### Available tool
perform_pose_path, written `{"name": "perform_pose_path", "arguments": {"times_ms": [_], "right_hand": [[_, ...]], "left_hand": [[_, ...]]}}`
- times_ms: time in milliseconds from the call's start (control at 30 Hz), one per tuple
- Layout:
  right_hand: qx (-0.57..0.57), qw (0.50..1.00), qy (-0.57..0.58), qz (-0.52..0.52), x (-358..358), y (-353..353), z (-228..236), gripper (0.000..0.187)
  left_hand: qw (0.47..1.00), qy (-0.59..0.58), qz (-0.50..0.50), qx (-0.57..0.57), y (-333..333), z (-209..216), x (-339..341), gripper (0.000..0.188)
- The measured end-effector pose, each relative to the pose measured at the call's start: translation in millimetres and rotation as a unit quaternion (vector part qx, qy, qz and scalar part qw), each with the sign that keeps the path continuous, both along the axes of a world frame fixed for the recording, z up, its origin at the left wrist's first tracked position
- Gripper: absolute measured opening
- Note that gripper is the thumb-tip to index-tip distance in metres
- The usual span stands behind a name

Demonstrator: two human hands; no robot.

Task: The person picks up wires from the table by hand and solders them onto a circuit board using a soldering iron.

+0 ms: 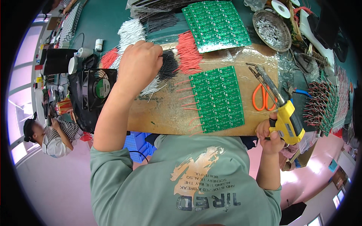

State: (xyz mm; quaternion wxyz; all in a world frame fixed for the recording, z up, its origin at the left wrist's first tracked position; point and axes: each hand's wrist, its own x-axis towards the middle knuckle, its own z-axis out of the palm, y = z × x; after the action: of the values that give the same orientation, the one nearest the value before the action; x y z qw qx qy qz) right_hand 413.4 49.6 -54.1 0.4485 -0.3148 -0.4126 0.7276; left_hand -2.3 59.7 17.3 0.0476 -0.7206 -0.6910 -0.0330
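My left hand (140, 60) is closed, knuckles up, over the white wires (130, 32) and beside the short black wires (167, 64); its fingertips are hidden, so what they hold cannot be made out. My right hand (270, 133) is wrapped round the grip of a yellow soldering gun (289, 124), whose metal tip points up and left. Between my hands a green circuit board panel (218, 100) lies on the brown work board (158, 116), with several red wires sticking out from its left edge. Red wires (189, 52) are heaped above the panel.
A stack of green panels (217, 24) lies at the back, beside a round metal dish (272, 30) of solder scraps. Orange-handled scissors (260, 98) lie left of the soldering gun. Wired boards (320, 107) stand at right. A black fan (98, 87) stands at left; another person (54, 137) sits beyond.
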Motion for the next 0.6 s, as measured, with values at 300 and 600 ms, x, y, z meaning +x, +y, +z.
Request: {"name": "perform_pose_path", "arguments": {"times_ms": [300,600], "right_hand": [[-0.031,0.999,-0.008,0.015,-7.9,-7.2,10.5,0.067],[-0.137,0.976,-0.046,0.161,-45.0,-34.4,28.2,0.045]], "left_hand": [[0.982,-0.158,-0.07,0.071,-23.6,-5.5,32.0,0.015],[0.951,-0.278,-0.075,0.111,-46.5,-34.6,54.3,0.023]]}}
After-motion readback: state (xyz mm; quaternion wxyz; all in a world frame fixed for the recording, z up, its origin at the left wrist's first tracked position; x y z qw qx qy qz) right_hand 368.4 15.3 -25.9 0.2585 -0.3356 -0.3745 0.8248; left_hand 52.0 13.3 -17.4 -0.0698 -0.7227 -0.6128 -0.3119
